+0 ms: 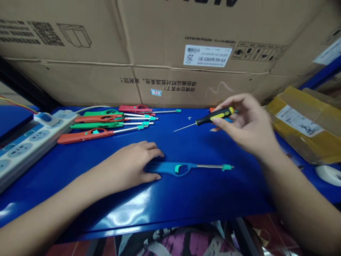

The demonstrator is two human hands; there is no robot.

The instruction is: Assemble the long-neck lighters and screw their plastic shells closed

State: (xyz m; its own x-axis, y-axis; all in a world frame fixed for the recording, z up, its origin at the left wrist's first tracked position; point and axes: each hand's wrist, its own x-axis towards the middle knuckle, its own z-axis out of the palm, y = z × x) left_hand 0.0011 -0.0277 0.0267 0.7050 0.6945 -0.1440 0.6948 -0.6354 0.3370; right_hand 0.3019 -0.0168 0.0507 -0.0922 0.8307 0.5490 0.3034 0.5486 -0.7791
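My left hand (135, 163) is closed round the handle end of a blue gas lighter (165, 168), which lies on the blue table. The lighter's metal tube points right and ends in a teal tip; its rear end is hidden under my fingers. Above the table, to the upper right of the lighter, my right hand (242, 121) grips a small screwdriver (217, 115) with a black and yellow handle. Its thin shaft slants down to the left. Behind my right fingers, something orange and something blue show only in part.
Several red, orange and green lighters (87, 135) lie together at the back left, beside a white power strip (29, 140) with a plug in it. A large cardboard box (165, 32) stands along the back. At the right are a yellow-taped package (306, 124) and a white mouse-like object (329, 175).
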